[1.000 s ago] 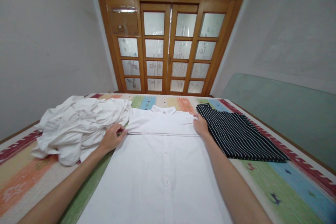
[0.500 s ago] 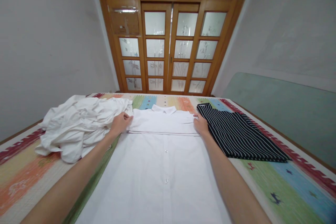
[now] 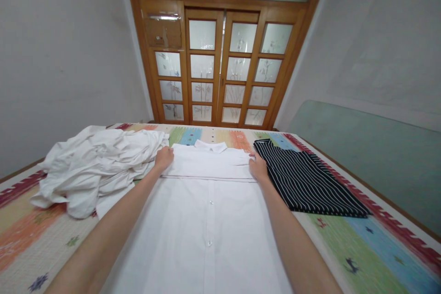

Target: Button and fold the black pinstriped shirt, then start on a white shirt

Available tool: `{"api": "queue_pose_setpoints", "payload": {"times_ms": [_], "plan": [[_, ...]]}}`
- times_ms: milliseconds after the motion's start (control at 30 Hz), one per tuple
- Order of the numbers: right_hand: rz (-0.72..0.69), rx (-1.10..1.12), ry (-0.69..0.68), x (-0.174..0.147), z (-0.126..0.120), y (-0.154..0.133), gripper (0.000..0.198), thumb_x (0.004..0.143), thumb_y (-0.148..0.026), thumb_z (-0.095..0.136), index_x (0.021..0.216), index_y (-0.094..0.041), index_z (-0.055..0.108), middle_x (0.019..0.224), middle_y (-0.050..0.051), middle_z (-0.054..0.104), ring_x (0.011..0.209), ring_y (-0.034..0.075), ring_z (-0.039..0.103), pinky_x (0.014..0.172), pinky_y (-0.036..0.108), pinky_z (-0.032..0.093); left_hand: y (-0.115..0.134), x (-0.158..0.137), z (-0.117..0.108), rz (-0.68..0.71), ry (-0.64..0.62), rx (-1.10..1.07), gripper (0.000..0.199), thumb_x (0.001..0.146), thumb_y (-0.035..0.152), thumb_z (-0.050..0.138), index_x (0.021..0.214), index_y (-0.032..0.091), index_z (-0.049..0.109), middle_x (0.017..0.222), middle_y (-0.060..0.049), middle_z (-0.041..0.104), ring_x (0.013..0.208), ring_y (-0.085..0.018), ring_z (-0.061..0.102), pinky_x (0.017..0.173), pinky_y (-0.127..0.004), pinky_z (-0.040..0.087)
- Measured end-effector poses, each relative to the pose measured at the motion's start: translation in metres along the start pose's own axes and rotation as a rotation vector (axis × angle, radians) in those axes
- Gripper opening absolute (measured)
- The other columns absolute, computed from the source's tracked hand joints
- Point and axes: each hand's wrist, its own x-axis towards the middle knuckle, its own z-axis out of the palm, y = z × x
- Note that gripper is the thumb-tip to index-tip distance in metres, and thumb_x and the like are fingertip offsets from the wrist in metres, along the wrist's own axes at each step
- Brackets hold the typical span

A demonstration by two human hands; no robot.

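A white button-up shirt (image 3: 213, 220) lies in front of me, its collar at the far end and its button line running toward me. Across its upper part is a folded band of white cloth with creased edges. My left hand (image 3: 164, 158) is closed on the left edge of the shirt near the shoulder. At the opposite edge, my right hand (image 3: 257, 166) pinches the cloth, drawing small creases at the fingertips. The shirt's near end runs out of view at the bottom.
A crumpled heap of white cloth (image 3: 93, 165) lies to the left. On the right is a folded black-and-white striped garment (image 3: 310, 179). All rest on a colourful patterned cover (image 3: 330, 243). Wooden glazed doors (image 3: 220, 69) stand beyond, and a pale green panel (image 3: 372, 147) lines the right side.
The view has shifted slightly, so everything sits a little lower and further left. Both hands stay at the shirt's two edges; the fold looks the same.
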Motion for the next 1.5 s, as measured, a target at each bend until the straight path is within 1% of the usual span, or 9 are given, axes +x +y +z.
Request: {"api": "queue_pose_setpoints", "payload": {"times_ms": [267, 467, 767, 900, 1033, 1133, 1233, 1367, 1500], "plan": [[0.012, -0.056, -0.009, -0.001, -0.002, -0.004, 0.039, 0.085, -0.017, 0.045, 0.122, -0.015, 0.058, 0.108, 0.012, 0.069, 0.1, 0.024, 0.063, 0.088, 0.03, 0.043, -0.01, -0.027, 0.002, -0.014, 0.026, 0.003, 0.038, 0.096, 0.032, 0.031, 0.112, 0.013, 0.058, 0.097, -0.018, 0.072, 0.096, -0.029, 0.068, 0.075, -0.035, 0.048], [0.026, -0.122, -0.054, 0.009, -0.012, -0.001, 0.038, 0.083, -0.015, 0.047, 0.119, -0.014, 0.059, 0.101, 0.013, 0.07, 0.093, 0.024, 0.065, 0.082, 0.029, 0.044, -0.009, -0.023, -0.001, -0.014, 0.006, 0.024, 0.034, 0.096, 0.034, 0.035, 0.12, 0.015, 0.052, 0.099, -0.017, 0.071, 0.096, -0.029, 0.068, 0.073, -0.034, 0.048], [0.005, -0.31, -0.163, -0.003, -0.016, -0.013, 0.035, 0.091, -0.017, 0.04, 0.12, -0.014, 0.06, 0.1, 0.018, 0.068, 0.095, 0.028, 0.066, 0.08, 0.036, 0.046, -0.017, -0.019, -0.003, 0.207, -0.055, 0.138, 0.034, 0.099, 0.034, 0.032, 0.118, 0.016, 0.053, 0.099, -0.017, 0.069, 0.097, -0.031, 0.068, 0.077, -0.039, 0.049], [0.033, -0.395, -0.072, -0.01, -0.019, -0.022, 0.036, 0.091, -0.018, 0.038, 0.116, -0.013, 0.063, 0.111, 0.021, 0.063, 0.099, 0.03, 0.063, 0.081, 0.039, 0.047, -0.013, -0.023, -0.015, 0.243, 0.013, 0.197, 0.032, 0.096, 0.021, 0.033, 0.118, 0.012, 0.053, 0.108, -0.02, 0.065, 0.1, -0.03, 0.066, 0.081, -0.039, 0.049], [-0.108, -0.429, 0.027, -0.01, -0.015, -0.034, 0.035, 0.091, -0.017, 0.038, 0.112, -0.009, 0.064, 0.122, 0.023, 0.057, 0.116, 0.032, 0.052, 0.089, 0.04, 0.045, 0.003, -0.023, -0.021, 0.3, 0.063, 0.167, 0.031, 0.093, 0.019, 0.035, 0.112, 0.01, 0.058, 0.116, -0.019, 0.064, 0.11, -0.029, 0.061, 0.09, -0.037, 0.046], [-0.247, -0.378, -0.076, -0.013, 0.0, -0.043, 0.035, 0.094, -0.018, 0.036, 0.113, -0.01, 0.065, 0.126, 0.018, 0.059, 0.122, 0.026, 0.049, 0.103, 0.038, 0.036, 0.014, -0.022, -0.01, 0.387, -0.001, 0.07, 0.036, 0.095, 0.03, 0.036, 0.118, 0.011, 0.058, 0.124, -0.016, 0.063, 0.121, -0.026, 0.055, 0.102, -0.035, 0.04], [-0.346, -0.369, -0.207, -0.021, 0.018, -0.048, 0.041, 0.098, -0.025, 0.032, 0.126, -0.011, 0.059, 0.14, 0.015, 0.053, 0.131, 0.023, 0.043, 0.111, 0.036, 0.026, 0.018, -0.022, 0.013, 0.454, -0.108, 0.023, 0.043, 0.097, 0.036, 0.035, 0.127, 0.012, 0.054, 0.138, -0.017, 0.055, 0.133, -0.025, 0.046, 0.11, -0.036, 0.033], [-0.351, -0.406, -0.35, -0.029, 0.029, -0.049, 0.054, 0.1, -0.035, 0.028, 0.146, -0.007, 0.039, 0.154, 0.017, 0.034, 0.144, 0.027, 0.025, 0.116, 0.043, 0.013, 0.011, -0.026, 0.039, 0.465, -0.197, 0.066, 0.052, 0.097, 0.04, 0.034, 0.137, 0.01, 0.045, 0.151, -0.02, 0.039, 0.143, -0.029, 0.031, 0.114, -0.044, 0.025], [-0.316, -0.419, -0.384, -0.029, 0.027, -0.049, 0.056, 0.101, -0.039, 0.025, 0.149, -0.012, 0.034, 0.157, 0.013, 0.028, 0.146, 0.025, 0.02, 0.117, 0.042, 0.01, 0.004, -0.028, 0.046, 0.474, -0.18, 0.067, 0.054, 0.098, 0.041, 0.031, 0.141, 0.01, 0.042, 0.153, -0.019, 0.035, 0.145, -0.029, 0.025, 0.116, -0.047, 0.021]]}}
